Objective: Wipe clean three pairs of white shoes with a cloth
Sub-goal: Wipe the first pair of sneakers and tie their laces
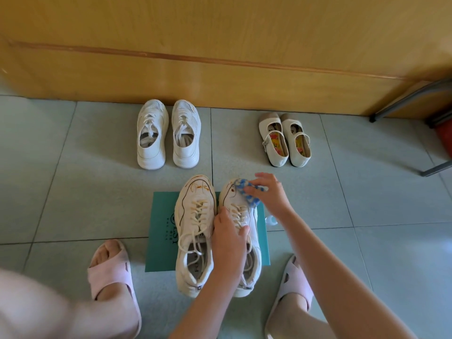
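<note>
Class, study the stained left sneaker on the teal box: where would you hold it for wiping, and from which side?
Best grip the left sneaker at its heel collar, from its free left side. The opening faces up, offering a rim; the right sneaker crowds the other flank, and this leaves the stained toe clear.

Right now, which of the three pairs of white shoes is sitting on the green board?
The stained lace-up sneakers at the front, on the teal board; the mesh sneakers and the strap shoes stand on bare tile by the wooden wall.
</note>
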Motion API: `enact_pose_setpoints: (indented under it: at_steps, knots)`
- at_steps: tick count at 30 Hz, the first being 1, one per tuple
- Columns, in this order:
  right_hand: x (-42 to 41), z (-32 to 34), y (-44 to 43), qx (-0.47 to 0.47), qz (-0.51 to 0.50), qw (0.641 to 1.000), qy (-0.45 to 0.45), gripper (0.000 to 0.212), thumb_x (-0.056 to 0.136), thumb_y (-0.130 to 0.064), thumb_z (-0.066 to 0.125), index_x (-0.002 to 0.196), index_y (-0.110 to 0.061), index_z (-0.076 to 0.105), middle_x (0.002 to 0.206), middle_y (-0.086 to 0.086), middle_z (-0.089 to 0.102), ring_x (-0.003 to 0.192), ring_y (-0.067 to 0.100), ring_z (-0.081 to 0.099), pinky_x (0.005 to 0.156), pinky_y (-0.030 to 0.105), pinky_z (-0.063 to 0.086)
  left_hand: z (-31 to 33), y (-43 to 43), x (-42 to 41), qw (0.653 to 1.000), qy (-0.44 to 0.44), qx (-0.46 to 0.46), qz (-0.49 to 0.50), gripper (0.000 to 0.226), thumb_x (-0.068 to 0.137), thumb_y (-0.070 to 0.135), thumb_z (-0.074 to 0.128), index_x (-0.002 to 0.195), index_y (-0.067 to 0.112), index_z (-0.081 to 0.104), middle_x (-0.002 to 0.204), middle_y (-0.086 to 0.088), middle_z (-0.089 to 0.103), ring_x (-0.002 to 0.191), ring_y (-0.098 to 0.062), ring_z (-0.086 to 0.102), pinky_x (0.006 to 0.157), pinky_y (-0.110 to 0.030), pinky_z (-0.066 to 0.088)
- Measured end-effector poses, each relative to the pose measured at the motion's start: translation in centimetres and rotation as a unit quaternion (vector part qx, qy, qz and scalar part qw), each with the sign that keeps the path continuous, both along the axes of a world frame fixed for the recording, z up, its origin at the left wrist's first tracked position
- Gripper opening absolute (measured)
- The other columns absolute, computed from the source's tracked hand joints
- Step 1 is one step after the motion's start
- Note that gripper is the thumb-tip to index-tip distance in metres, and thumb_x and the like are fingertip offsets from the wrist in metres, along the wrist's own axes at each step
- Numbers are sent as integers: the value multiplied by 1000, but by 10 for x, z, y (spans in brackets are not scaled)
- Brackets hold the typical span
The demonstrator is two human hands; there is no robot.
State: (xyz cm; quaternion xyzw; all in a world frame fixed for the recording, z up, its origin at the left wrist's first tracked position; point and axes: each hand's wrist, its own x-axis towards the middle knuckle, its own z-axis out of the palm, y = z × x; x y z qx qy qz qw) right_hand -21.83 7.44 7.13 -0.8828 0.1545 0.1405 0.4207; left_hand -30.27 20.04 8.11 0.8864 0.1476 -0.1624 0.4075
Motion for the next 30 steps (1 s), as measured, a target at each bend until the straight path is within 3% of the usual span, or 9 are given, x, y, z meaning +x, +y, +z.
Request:
enact_pose_setpoints:
  at_steps: [2,6,8,10,14,17,20,25,30]
  knots:
    - [1,0,3,42,-13,999,9,26,81,-20,71,106,-11,70,131,8,55,114,24,52,96,42,47,1,0,0,1000,2,-2,-2,62,87,33,61,139,11,35,133,-6,49,125,-20,45,106,-32,38]
    - [-3,-2,7,50,-65,996,-42,18,82,-10,68,100,-9,71,92,5,69,74,10,61,68,22,50,3,1,1,1000,1,-8,-5,65,88,31,61,142,11,30,138,-5,44,130,-19,40,108,-28,31]
    - [-1,0,5,47,-91,993,-66,19,83,-8,67,102,-8,70,87,1,67,68,1,59,60,9,47,4,1,0,1000,2,-8,-7,66,88,32,60,143,11,29,139,-5,44,130,-18,39,107,-28,31]
    - [9,3,3,61,-118,987,-88,23,82,-5,67,105,-7,67,85,-2,63,67,1,60,55,6,46,6,2,-1,1000,4,-2,-13,67,88,34,60,143,11,29,139,-6,44,129,-19,41,106,-28,33]
    - [38,9,17,-13,-81,993,-89,34,81,-11,70,114,-18,63,93,-4,61,82,10,58,66,25,50,7,2,-1,1000,5,2,-17,67,89,36,59,143,10,28,141,-5,42,130,-19,41,106,-27,33]
    - [45,4,35,-97,33,994,-49,25,83,-18,67,108,-21,70,93,-3,63,84,15,60,62,23,42,8,2,-1,1000,3,1,-16,67,89,36,59,143,11,29,141,-5,42,130,-18,41,105,-25,32]
    - [35,-1,45,-134,74,985,-73,20,87,-20,63,105,-21,72,98,-1,63,90,18,57,69,29,47,9,2,0,1000,3,-12,-5,65,89,34,60,142,11,31,140,-3,43,129,-17,42,104,-24,32]
    - [18,4,41,-148,159,970,-113,21,87,-16,62,106,-18,72,100,1,63,98,16,51,73,32,46,9,2,0,1000,0,-21,1,62,89,33,60,140,12,33,137,-2,45,126,-16,44,101,-23,34]
    - [7,14,29,-113,208,970,-62,24,85,-13,63,107,-14,71,99,6,60,88,17,52,77,35,48,10,2,0,1000,0,-19,-1,63,88,34,60,141,12,32,136,-3,46,125,-17,45,100,-24,36]
